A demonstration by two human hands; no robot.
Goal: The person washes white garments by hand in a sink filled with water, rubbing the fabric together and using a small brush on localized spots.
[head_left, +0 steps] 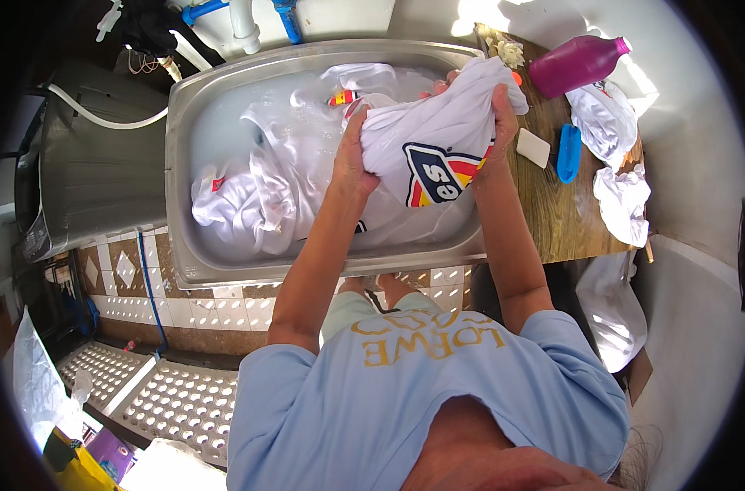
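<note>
Two-handed, holding up a bunched white cloth garment (pixel 438 131) with navy, red and yellow print over the right half of a rectangular steel sink (pixel 177 188). Gripping its left and right sides with the bent fingers of left hand (pixel 353 157) and right hand (pixel 498 139). Below, more white fabric (pixel 262 192) in cloudy water (pixel 225 123). To the right, on a brown wooden surface (pixel 556 221), a white rectangular bar (pixel 533 148).

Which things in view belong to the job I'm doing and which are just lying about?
Belongs:
Held-up white garment
White garments soaking in the metal sink
Probably the white bar and blue brush

Seemingly lying about:
Magenta bottle, contents unclear
Clear plastic bag
</note>
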